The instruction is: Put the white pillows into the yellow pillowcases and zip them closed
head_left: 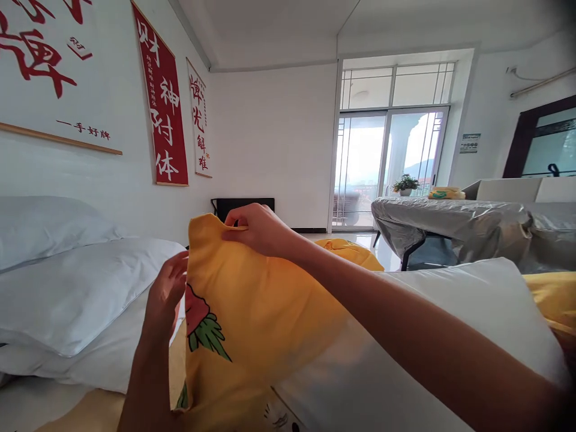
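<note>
A yellow pillowcase (256, 306) with a red-and-green fruit print is held up in front of me, partly drawn over a white pillow (450, 300) that lies across my lap. My right hand (256, 229) pinches the top edge of the pillowcase. My left hand (165, 294) is curled around its left edge, fingers hidden behind the cloth.
Two white pillows (76, 288) are stacked on the bed at the left, under red wall banners (162, 102). A table under a grey cover (454, 219) stands at the right, with a glass balcony door (387, 162) behind it. More yellow fabric (351, 251) lies beyond the pillow.
</note>
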Action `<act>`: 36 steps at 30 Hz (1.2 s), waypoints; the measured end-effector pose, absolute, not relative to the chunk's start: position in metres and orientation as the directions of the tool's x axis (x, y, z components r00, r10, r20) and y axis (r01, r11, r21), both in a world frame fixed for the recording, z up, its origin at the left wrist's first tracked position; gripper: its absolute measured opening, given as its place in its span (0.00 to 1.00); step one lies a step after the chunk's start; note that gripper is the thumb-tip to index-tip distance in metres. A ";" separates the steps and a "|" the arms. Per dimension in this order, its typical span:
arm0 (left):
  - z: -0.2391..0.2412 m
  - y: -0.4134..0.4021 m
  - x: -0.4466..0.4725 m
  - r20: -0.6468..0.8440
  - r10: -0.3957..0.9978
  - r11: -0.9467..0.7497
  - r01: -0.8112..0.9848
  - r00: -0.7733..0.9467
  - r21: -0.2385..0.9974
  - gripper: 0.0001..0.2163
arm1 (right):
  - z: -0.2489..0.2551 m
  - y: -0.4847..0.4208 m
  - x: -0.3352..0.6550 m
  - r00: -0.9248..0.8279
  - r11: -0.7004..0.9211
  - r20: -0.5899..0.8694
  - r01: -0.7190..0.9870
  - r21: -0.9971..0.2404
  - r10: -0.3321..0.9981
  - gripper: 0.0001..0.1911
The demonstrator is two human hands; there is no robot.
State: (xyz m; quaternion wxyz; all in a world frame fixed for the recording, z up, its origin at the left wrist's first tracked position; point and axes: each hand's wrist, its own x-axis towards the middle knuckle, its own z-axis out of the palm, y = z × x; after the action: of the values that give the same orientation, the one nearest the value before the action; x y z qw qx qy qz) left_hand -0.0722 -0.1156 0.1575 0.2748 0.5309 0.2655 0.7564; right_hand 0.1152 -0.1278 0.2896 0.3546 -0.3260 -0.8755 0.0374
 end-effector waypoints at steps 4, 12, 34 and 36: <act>0.214 -0.134 -0.053 0.609 0.774 -0.613 0.037 -0.174 0.789 0.22 | 0.294 -0.135 0.114 -0.553 0.792 0.572 0.481 -0.375 0.606 0.08; 0.214 -0.158 -0.073 0.614 0.759 -0.613 0.080 -0.217 0.786 0.17 | 0.272 -0.115 0.223 -0.616 0.514 0.104 0.537 -0.669 0.780 0.21; 0.198 -0.112 -0.075 0.479 0.781 -0.592 -0.233 -0.400 0.771 0.24 | 0.232 -0.121 0.276 -0.397 0.507 0.348 0.433 -0.745 0.850 0.25; 0.200 -0.109 -0.078 0.446 0.790 -0.570 -0.234 -0.421 0.788 0.24 | 0.238 -0.116 0.288 -0.458 0.515 0.268 0.590 -0.622 0.847 0.24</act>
State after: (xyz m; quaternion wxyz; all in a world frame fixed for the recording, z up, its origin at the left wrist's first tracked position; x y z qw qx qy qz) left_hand -0.0775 -0.1093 0.1996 0.3294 0.4255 0.3267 0.7770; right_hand 0.2879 -0.1163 0.2377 0.2833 -0.4365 -0.8231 0.2275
